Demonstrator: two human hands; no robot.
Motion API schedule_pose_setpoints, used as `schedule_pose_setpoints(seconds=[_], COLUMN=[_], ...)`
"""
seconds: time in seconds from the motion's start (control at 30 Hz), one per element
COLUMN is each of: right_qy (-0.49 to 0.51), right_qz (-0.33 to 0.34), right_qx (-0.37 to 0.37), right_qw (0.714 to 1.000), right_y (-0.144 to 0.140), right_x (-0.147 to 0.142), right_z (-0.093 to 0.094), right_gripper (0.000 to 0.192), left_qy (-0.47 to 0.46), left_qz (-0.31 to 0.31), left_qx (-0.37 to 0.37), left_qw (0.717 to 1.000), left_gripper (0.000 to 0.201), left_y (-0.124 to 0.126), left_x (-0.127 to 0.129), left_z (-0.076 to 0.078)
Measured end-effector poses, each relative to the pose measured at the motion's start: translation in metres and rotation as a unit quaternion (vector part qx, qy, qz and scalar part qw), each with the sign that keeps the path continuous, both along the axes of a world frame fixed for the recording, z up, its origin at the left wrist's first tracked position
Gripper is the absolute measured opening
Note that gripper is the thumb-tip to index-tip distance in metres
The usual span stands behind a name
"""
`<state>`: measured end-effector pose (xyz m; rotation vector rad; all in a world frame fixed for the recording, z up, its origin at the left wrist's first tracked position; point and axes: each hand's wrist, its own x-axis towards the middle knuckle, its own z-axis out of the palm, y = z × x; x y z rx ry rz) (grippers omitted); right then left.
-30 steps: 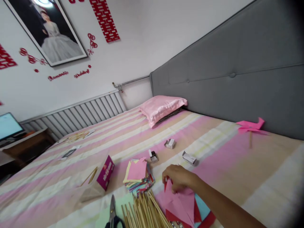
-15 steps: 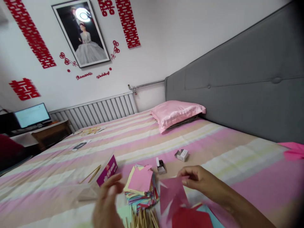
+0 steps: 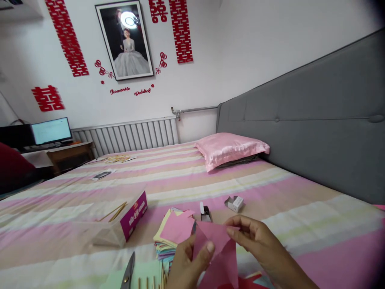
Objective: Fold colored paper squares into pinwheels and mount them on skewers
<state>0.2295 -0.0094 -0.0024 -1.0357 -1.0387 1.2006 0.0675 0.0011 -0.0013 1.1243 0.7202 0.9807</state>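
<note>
A piece of pink paper [image 3: 224,257], creased and with loose pointed flaps, is held up between both hands. My left hand [image 3: 191,261] grips its left side, the thumb lying on the front. With thumb and fingertips, my right hand [image 3: 254,237] pinches the upper right corner. Just behind my left hand is a stack of coloured paper squares [image 3: 173,233], pink and yellow on top. Dark-bladed scissors [image 3: 128,273] lie on light green paper [image 3: 112,279] to the left. Thin wooden sticks [image 3: 147,283] show beside my left wrist, partly hidden. Red paper [image 3: 254,281] is below the pink piece.
A clear plastic box with a purple label [image 3: 134,216] holds a few sticks at the left. Two small opened boxes, one dark inside [image 3: 205,212] and one white [image 3: 235,203], stand beyond my hands. Farther back are a pink pillow [image 3: 230,148] and a grey headboard [image 3: 300,120].
My left hand, raised and apart from the paper before, has moved right and taken hold of the pink paper. The right hand keeps its pinch. The view has shifted, and the scissors now show.
</note>
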Motion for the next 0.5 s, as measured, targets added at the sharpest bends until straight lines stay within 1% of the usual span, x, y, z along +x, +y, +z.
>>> schedule_pose_setpoints(seconds=[0.1, 0.2, 0.33, 0.4, 0.43, 0.5], right_qy=[-0.033, -0.071, -0.083, -0.101, -0.115, -0.151], right_qz=[-0.02, -0.047, -0.109, -0.13, -0.132, -0.109], right_qx=[0.007, 0.02, 0.057, 0.061, 0.06, 0.062], right_qw=[0.999, 0.996, 0.989, 0.985, 0.983, 0.98], right_y=[0.0, 0.0, -0.001, 0.0, 0.001, 0.003], right_x=[-0.004, -0.007, -0.006, -0.004, -0.003, -0.001], right_z=[-0.005, -0.009, -0.011, -0.012, -0.013, -0.015], right_gripper=[0.024, 0.028, 0.035, 0.033, 0.031, 0.024], left_qy=[0.039, 0.051, 0.029, 0.01, 0.0, -0.019], left_qz=[0.027, 0.047, 0.097, 0.126, 0.137, 0.147], left_qx=[-0.013, -0.033, -0.056, -0.071, -0.079, -0.093], left_qw=[0.999, 0.997, 0.993, 0.989, 0.987, 0.985], left_gripper=[0.042, 0.041, 0.041, 0.041, 0.039, 0.039], left_y=[0.003, 0.004, 0.007, 0.009, 0.01, 0.01], left_x=[0.002, 0.0, -0.009, -0.015, -0.017, -0.021], left_z=[-0.014, -0.021, -0.018, -0.015, -0.013, -0.009])
